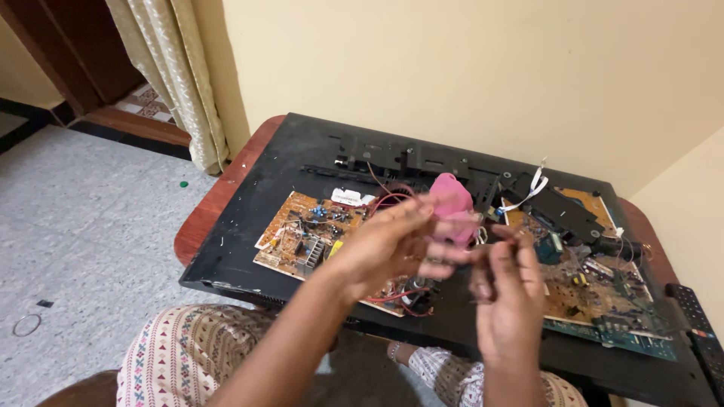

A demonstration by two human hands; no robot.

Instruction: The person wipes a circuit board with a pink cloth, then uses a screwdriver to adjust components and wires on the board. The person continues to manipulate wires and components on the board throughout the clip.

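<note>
Both hands are raised above a black device casing (pixel 249 226) that lies open on a small wooden table. My left hand (pixel 385 245) grips a pink cloth-like piece (pixel 451 202) at its fingertips. My right hand (pixel 507 290) is beside it, fingers curled and pinching near the pink piece's lower edge; motion blur hides what exactly it pinches. Under the hands lie a brown circuit board (pixel 298 230) with red wires (pixel 388 200) and a second board (pixel 596 294) on the right.
The wooden table's (pixel 200 218) edge shows at the left. A black remote control (pixel 697 332) lies at the far right. A cream wall stands behind, a curtain (pixel 170 75) and doorway at the upper left. Speckled floor stretches left, with a small ring (pixel 27 325) on it.
</note>
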